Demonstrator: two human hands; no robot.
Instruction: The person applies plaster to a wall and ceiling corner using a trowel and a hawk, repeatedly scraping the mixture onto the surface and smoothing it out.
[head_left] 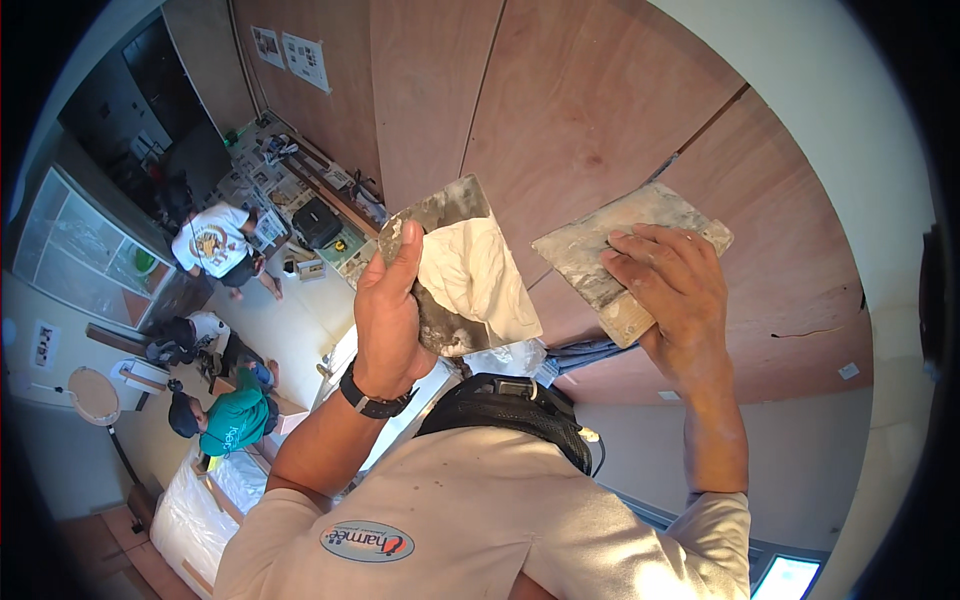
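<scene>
Far left, we list a round tan disc on a dark stand (95, 394). Beside it, one co-worker in a green shirt (236, 422), bent low; farther back, another in a white printed shirt (213, 240). Next, a black hard-shell case (317, 222) on the littered floor along the wall.

Centre: our left hand (388, 310), a dark-strapped wristwatch (372, 404) at its wrist. The thumb presses on the upper face of a stained dark grey, four-cornered flat plate (450, 205); the other fingers are mostly hidden by it, so we cannot tell their spacing. On that plate, a thick, folded mound of cream-coloured paste (475, 275) covers much of the face and reaches its right edge.

Right: our right hand (675, 285), fingers close together and bent over a smeared grey rectangular flat plate with a pale lower edge (578, 245). Its thumb is out of sight. The two plates stand apart, tilted. Behind, tall reddish-brown wooden panels (590, 110) with dark joints.

We judge the step in hand to be working the paste between the plates. The next move, we judge, calls for a firm left grip, lest the mound slide off, and a controlled angle on the right plate.
</scene>
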